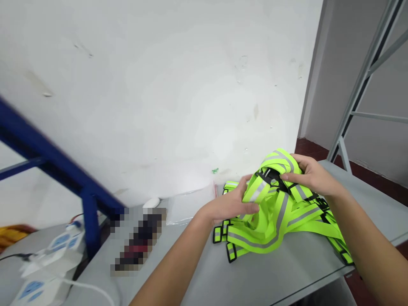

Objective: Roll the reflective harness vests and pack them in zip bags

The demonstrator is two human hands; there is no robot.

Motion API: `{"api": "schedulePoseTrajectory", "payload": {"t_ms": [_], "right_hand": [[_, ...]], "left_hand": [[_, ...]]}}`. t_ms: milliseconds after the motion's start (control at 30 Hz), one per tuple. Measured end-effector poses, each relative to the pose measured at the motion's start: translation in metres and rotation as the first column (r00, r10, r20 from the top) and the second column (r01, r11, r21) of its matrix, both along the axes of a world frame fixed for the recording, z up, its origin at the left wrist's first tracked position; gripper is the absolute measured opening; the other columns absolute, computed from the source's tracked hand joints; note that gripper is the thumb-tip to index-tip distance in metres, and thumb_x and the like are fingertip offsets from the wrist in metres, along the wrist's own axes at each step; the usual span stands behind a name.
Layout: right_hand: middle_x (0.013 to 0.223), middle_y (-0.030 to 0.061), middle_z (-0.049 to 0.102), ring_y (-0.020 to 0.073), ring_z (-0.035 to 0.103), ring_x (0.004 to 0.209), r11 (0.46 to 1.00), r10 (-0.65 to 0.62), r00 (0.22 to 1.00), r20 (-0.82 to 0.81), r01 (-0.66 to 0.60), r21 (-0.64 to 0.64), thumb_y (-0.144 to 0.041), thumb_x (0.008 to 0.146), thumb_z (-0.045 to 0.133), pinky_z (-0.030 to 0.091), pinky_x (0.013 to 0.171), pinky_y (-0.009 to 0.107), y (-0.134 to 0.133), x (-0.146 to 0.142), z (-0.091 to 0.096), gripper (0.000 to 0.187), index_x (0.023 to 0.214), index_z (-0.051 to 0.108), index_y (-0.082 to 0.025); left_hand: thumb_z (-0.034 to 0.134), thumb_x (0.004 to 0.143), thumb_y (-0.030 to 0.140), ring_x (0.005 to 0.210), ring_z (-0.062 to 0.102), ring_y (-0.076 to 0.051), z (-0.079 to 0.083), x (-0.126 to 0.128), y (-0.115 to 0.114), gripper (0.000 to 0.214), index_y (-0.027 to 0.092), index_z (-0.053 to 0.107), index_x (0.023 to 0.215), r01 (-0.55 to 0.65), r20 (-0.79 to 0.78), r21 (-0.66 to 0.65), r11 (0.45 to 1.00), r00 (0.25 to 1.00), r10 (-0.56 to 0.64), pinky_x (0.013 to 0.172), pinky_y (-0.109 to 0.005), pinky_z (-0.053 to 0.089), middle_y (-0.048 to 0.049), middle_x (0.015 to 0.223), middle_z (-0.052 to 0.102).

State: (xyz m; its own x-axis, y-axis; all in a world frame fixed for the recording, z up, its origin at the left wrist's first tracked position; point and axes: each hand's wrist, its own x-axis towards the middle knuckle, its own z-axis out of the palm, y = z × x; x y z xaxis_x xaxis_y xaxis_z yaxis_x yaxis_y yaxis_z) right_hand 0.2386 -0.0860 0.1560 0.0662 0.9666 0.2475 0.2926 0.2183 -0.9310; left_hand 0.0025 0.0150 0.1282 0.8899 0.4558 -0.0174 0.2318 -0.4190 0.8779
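Note:
A neon-yellow reflective vest (pixel 280 212) made of straps with grey stripes is bunched up at the right of the grey table. My left hand (pixel 234 202) grips a striped strap on its left side, thumb in front. On the other side, my right hand (pixel 307 174) pinches the upper straps beside a black buckle part (pixel 272 175). The lifted straps form a loop between both hands. More straps with black slider buckles (pixel 231 251) lie spread on the table below, and I cannot tell whether they belong to one vest or several.
A clear plastic bag (pixel 191 206) lies on the table (pixel 204 263) against the white wall. Near it are a white rounded object (pixel 151 203) and a pixelated patch. Power strips (pixel 60 246) with cables sit at left, by a blue metal frame (pixel 91 221). A grey frame (pixel 353 102) stands right.

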Motion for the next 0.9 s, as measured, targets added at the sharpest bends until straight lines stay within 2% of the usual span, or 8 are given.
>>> {"api": "schedulePoseTrajectory", "payload": {"t_ms": [100, 167, 333, 467, 600, 667, 800, 900], "right_hand": [[0.095, 0.0045, 0.072, 0.0251, 0.068, 0.084, 1.0, 0.007, 0.996, -0.085, -0.005, 0.022, -0.043, 0.067, 0.079, 0.056, 0.072, 0.036, 0.016, -0.01, 0.001, 0.047, 0.107, 0.066, -0.021], [0.093, 0.0041, 0.072, 0.0243, 0.068, 0.08, 0.999, -0.01, 0.992, -0.129, 0.015, 0.036, -0.042, 0.066, 0.08, 0.056, 0.069, 0.035, 0.025, -0.014, 0.002, 0.048, 0.106, 0.066, -0.022], [0.09, 0.0043, 0.073, 0.023, 0.068, 0.075, 0.995, -0.091, 0.983, -0.161, 0.098, 0.036, -0.043, 0.064, 0.082, 0.056, 0.065, 0.034, 0.042, -0.009, 0.0, 0.048, 0.105, 0.067, -0.022], [0.093, 0.0051, 0.073, 0.0235, 0.068, 0.077, 0.992, -0.127, 0.981, -0.149, 0.128, 0.002, -0.045, 0.063, 0.082, 0.055, 0.067, 0.034, 0.051, -0.003, -0.012, 0.046, 0.1, 0.068, -0.021], [0.091, 0.0056, 0.073, 0.0249, 0.068, 0.081, 0.991, -0.128, 0.98, -0.152, 0.12, -0.061, -0.046, 0.064, 0.08, 0.053, 0.068, 0.034, 0.062, -0.011, -0.035, 0.047, 0.101, 0.067, -0.02], [0.09, 0.0063, 0.073, 0.0251, 0.067, 0.08, 0.986, -0.128, 0.99, -0.059, 0.121, -0.115, -0.045, 0.065, 0.077, 0.052, 0.065, 0.033, 0.068, -0.019, -0.052, 0.045, 0.101, 0.068, -0.02], [0.089, 0.005, 0.073, 0.0213, 0.064, 0.067, 0.967, -0.089, 0.972, 0.219, 0.137, -0.216, -0.04, 0.072, 0.068, 0.048, 0.055, 0.03, 0.077, -0.034, -0.09, 0.034, 0.098, 0.068, -0.019], [0.095, 0.0049, 0.072, 0.0226, 0.065, 0.076, 0.975, -0.033, 0.961, 0.274, 0.091, -0.204, -0.033, 0.074, 0.064, 0.049, 0.063, 0.031, 0.078, -0.039, -0.109, 0.031, 0.101, 0.066, -0.017]], "left_hand": [[0.073, 0.071, 0.053, 0.109, 0.061, -0.025, -0.011, -0.016, 0.009, 0.061, 0.025, 0.057, 0.123, 0.291, -0.115, -0.099, 0.951, 0.946, -0.302, 0.093, -0.036, 0.05, -0.0043, 0.119, 0.065], [0.074, 0.072, 0.045, 0.11, 0.061, -0.024, -0.018, -0.023, 0.01, 0.049, 0.026, 0.063, 0.115, 0.339, -0.149, -0.147, 0.929, 0.921, -0.36, 0.096, -0.035, 0.048, -0.0018, 0.117, 0.066], [0.074, 0.074, 0.038, 0.093, 0.068, -0.025, -0.015, -0.052, 0.013, 0.068, 0.024, 0.048, 0.134, 0.175, -0.106, -0.355, 0.919, 0.969, -0.225, 0.081, -0.038, 0.055, -0.0048, 0.102, 0.071], [0.079, 0.068, 0.034, 0.112, 0.061, -0.028, 0.017, -0.091, 0.028, 0.094, 0.025, 0.029, 0.147, 0.034, -0.142, -0.332, 0.943, 0.986, -0.085, 0.092, -0.037, 0.051, -0.009, 0.126, 0.063], [0.077, 0.07, 0.036, 0.112, 0.062, -0.029, 0.037, -0.115, 0.044, 0.089, 0.028, 0.032, 0.146, -0.036, -0.289, -0.386, 0.922, 0.954, -0.084, 0.09, -0.038, 0.051, -0.0074, 0.128, 0.063], [0.079, 0.064, 0.039, 0.108, 0.064, -0.03, 0.029, -0.12, 0.05, 0.083, 0.027, 0.045, 0.139, -0.089, -0.429, -0.313, 0.945, 0.901, -0.058, 0.087, -0.037, 0.052, -0.0071, 0.122, 0.067], [0.076, 0.062, 0.049, 0.104, 0.064, -0.032, -0.006, -0.124, 0.055, 0.068, 0.023, 0.06, 0.123, -0.121, -0.665, 0.022, 0.992, 0.74, 0.105, 0.086, -0.037, 0.05, -0.0097, 0.116, 0.069], [0.061, 0.076, 0.052, 0.104, 0.064, -0.03, -0.027, -0.109, 0.048, 0.056, 0.021, 0.058, 0.123, -0.195, -0.516, 0.281, 0.94, 0.795, 0.32, 0.088, -0.038, 0.047, -0.0105, 0.117, 0.066]]}}
